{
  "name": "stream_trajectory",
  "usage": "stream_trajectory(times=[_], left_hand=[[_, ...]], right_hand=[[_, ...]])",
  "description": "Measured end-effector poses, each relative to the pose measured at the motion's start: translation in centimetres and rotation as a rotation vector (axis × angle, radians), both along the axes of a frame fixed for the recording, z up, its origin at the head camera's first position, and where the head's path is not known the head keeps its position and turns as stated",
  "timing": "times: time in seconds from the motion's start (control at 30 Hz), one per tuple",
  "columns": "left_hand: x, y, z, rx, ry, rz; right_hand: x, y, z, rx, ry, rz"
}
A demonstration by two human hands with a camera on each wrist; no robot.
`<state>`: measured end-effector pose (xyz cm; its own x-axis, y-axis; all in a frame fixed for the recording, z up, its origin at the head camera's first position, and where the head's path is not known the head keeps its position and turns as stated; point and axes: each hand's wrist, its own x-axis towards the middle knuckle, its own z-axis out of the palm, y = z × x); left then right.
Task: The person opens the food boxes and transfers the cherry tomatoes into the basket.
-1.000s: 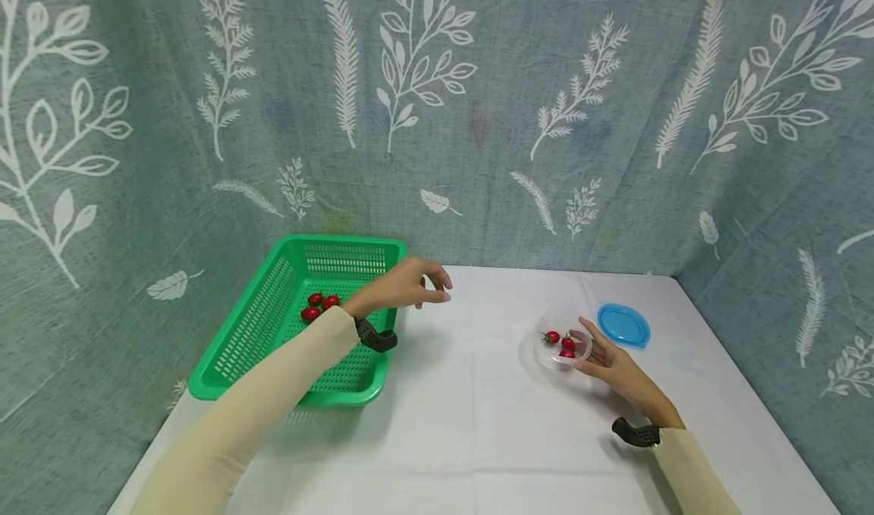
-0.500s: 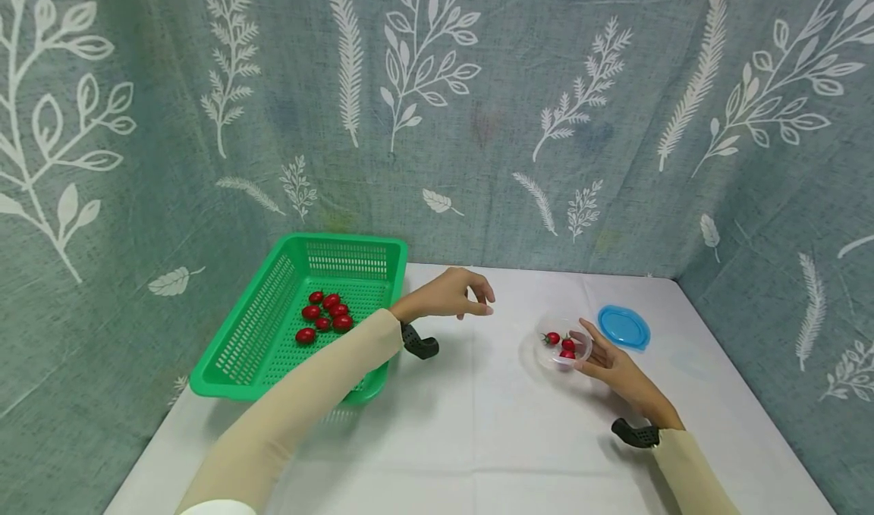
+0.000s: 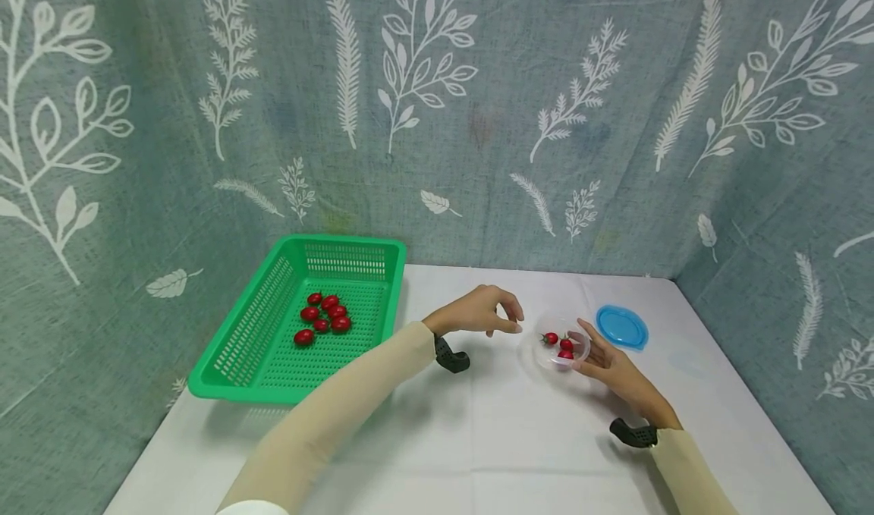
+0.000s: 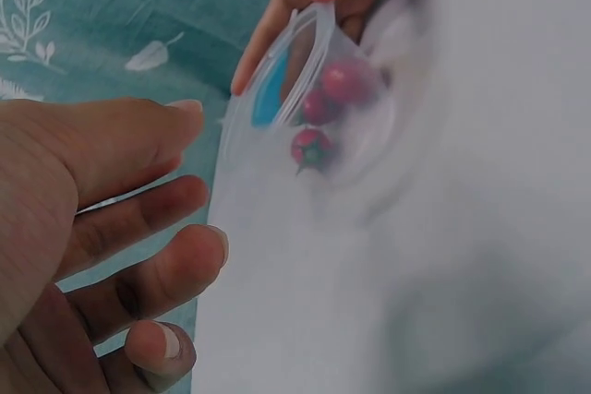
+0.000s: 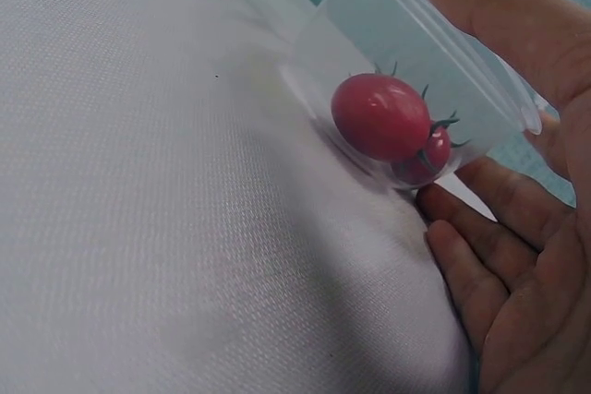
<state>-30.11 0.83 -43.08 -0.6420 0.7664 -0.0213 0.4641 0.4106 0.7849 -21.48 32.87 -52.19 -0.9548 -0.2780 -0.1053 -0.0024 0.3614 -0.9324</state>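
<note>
A small round clear plastic container [image 3: 548,362] stands on the white tablecloth, with three cherry tomatoes [image 3: 566,344] inside. My right hand [image 3: 614,367] grips its right side; in the right wrist view the thumb lies over the rim and the other fingers are low around the wall. My left hand [image 3: 481,310] hovers just left of the container. In the left wrist view its thumb and fingers are apart and loosely bent, with nothing between them. One tomato [image 5: 380,117] shows large through the container's wall in the right wrist view.
A green perforated basket [image 3: 273,382] with several cherry tomatoes [image 3: 321,325] stands on the left, partly behind my left sleeve. The blue lid [image 3: 622,327] lies to the right behind the container. A patterned curtain [image 3: 437,120] closes off the back and sides.
My left hand has moved right, from over the basket's right edge to close beside the container. More tomatoes in the basket are uncovered. My right hand keeps its hold.
</note>
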Motion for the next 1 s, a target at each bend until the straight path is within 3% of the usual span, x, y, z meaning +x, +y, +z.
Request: stream_trajectory(times=[0.5,0.8,1.0], left_hand=[[0.8,4.6,-1.6,0.0,-0.065,-0.022],[1.1,5.8,-3.2,-0.02,-0.032,0.0],[1.1,6.9,-3.9,-0.097,0.029,-0.019]], right_hand=[[0.4,0.3,0.2,-0.031,0.003,0.034],[0.2,0.5,0.0,-0.035,-0.004,0.039],[0.2,0.3,-0.2,-0.056,0.007,0.036]])
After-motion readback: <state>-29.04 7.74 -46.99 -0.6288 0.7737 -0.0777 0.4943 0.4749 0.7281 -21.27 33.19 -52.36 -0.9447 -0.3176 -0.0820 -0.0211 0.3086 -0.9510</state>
